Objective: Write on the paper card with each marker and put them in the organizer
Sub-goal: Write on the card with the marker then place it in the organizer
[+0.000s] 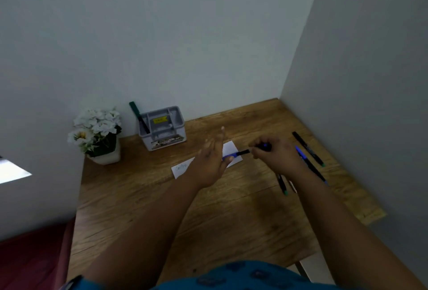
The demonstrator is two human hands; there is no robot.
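The blue marker (234, 155) sits between my hands above the paper card (228, 148), its blue end against my left palm and its dark barrel running toward three o'clock into my right hand (273, 154), whose fingers are curled round it; whether the cap is on or off I cannot tell. My left hand (212, 162) is spread, fingers straight, nothing gripped. The card lies flat on the table (162, 208), with a short scrawl near its eight-o'clock end, too faint to read. At eleven o'clock of the card stands the grey organizer (162, 127), one green-capped marker (139, 116) already leaning in its left compartment; its yellow label and front sticker are too blurred to read. At three to four o'clock lie more markers (308, 148) on the table, partly under my right wrist. My worry: nothing pins the card, so it may slide as I write, and my right forearm could roll those loose markers off the table edge.
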